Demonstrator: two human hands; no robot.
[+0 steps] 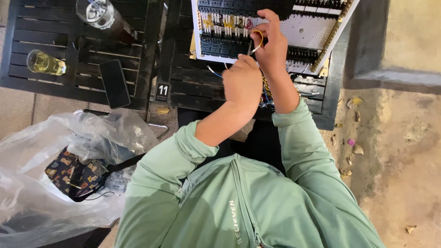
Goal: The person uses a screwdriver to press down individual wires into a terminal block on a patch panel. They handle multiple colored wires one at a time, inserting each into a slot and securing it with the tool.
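Right hand (272, 46) reaches out over the white wiring board (308, 31), thumb & forefinger pinching a looped yellow wire (259, 38) just above the rows of black terminal blocks; we'd judge the loop is kept short so its tip can be steered w/ some precision. Left hand (242, 82) sits closer to the body, curled into a loose fist at the board's near edge. A thin blue wire (212, 71) runs out beside it, but we can't tell whether the hand is grasping that wire or is simply clenched. More coloured wires hang in a bundle (265, 94) below the wrists, between the 2 forearms.

The board rests tilted on a black slatted worktop (188, 87), toward its far right corner, probably so the terminal rows face us. Both green sleeves are pushed up off the forearms, away from the wiring.

On a 2nd black slatted worktop (41, 36) to the left, well apart from the hands: a tall dark bottle w/ a clear cap (105, 18) at the far edge, a glass of pale yellow drink (45, 63) near the left edge, a dark phone (114, 83) lying flat at the near edge. A small numbered marker (162, 92) stands in the gap between worktops. Below left, a clear plastic bag (41, 193) holds a patterned pouch (73, 174). Nothing crowds the hands except the hanging wires.
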